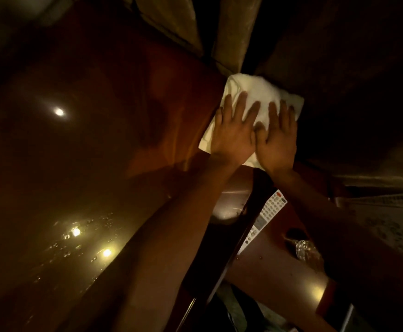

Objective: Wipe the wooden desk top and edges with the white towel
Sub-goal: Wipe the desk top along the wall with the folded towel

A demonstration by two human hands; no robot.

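The white towel (258, 92) lies folded on the glossy reddish wooden desk top (114, 144), at its far right edge. My left hand (234, 130) presses flat on the towel's left half, fingers spread. My right hand (278, 137) presses flat on the right half, thumb beside the left hand. Both arms reach forward from the lower right. The towel's right corner hangs past the desk edge into shadow.
Lamp reflections and water droplets (80, 243) show on the desk's near left. A white remote control (265, 219) lies on a lower wooden surface at right, beside a clear crumpled plastic item (308, 252). Curtain folds (234, 32) hang beyond the desk. The room is dim.
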